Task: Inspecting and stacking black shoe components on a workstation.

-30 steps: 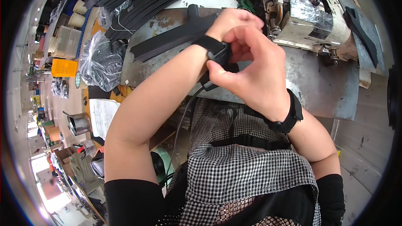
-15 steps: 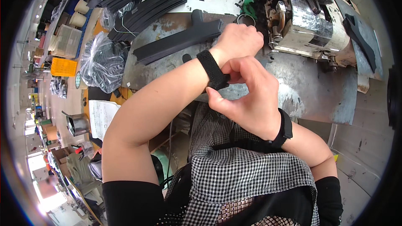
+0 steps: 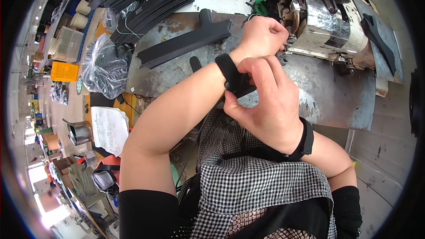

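Around my left wrist sits a black fabric wrist strap (image 3: 227, 71). My right hand (image 3: 274, 106) bends over it from the right, thumb and fingertips closed on its dark lower part, which my fingers partly hide. A second black strap (image 3: 306, 138) circles my right wrist. Beyond the straps, my left hand (image 3: 261, 37) is held with its fingers curled in and nothing visible in them. Left of that hand, a stack of black T-shaped pieces (image 3: 186, 42) lies on the worn metal tabletop (image 3: 155, 82).
A grimy metal machine (image 3: 334, 22) stands at the far right, with a black piece (image 3: 380, 46) beside it. Bundles of black strips (image 3: 152, 13) lie at the far left, near a clear plastic bag (image 3: 105, 68). Written paper sheets (image 3: 108, 128) and a metal pot (image 3: 79, 132) are at the left.
Both hands have shifted slightly right, my left hand also a little farther away. My left forearm has swung right, showing more of the paper. My right fingers stay at the strap.
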### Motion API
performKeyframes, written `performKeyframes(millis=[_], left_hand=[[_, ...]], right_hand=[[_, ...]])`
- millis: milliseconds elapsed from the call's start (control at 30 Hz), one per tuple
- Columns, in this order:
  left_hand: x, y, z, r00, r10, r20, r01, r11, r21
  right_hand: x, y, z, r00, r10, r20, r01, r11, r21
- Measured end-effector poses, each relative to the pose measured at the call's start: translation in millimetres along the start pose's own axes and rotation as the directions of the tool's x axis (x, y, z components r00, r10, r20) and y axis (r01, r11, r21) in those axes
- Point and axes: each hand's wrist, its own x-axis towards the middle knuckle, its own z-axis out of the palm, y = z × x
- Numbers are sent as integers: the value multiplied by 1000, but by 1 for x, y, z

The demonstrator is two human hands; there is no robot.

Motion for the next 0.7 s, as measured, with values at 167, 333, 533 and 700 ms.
performKeyframes(millis=[167,333,533,700], left_hand=[[3,3,4,994,6,-112,-14,997,-74],[3,4,11,834,542,-105,-369,689,623],[8,17,6,857,494,-146,-391,808,441],[4,25,17,945,301,-130,-299,954,39]], right_hand=[[4,2,-1,999,-38,-28,37,999,-33],[-1,1,-4,998,-57,-36,58,998,30],[-5,10,-5,997,-28,-77,36,995,94],[-19,12,-6,999,36,-28,-31,985,168]])
